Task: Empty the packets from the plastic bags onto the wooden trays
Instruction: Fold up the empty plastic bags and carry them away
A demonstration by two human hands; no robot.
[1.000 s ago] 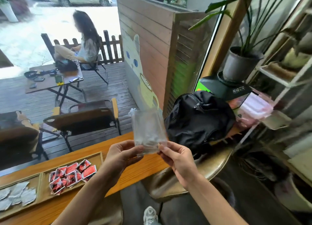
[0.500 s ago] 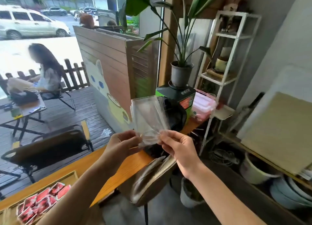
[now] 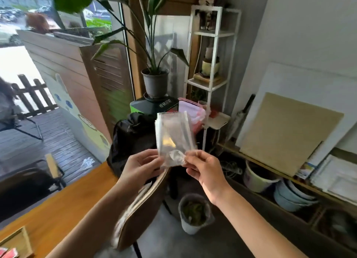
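My left hand and right hand pinch the clear plastic bag upright at twelve o'clock; it looks empty. Wooden tray at eight o'clock: confirm nothing remains, then discard.

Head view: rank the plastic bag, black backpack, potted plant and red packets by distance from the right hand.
1. Plastic bag, pinched by the right hand.
2. Black backpack, left, on the table.
3. Potted plant, behind.
4. Red packets, far left.

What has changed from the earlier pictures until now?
The view turned right: the wooden tray with red packets slid to the bottom left corner. Left hand and right hand still pinch the clear plastic bag upright, nothing released.
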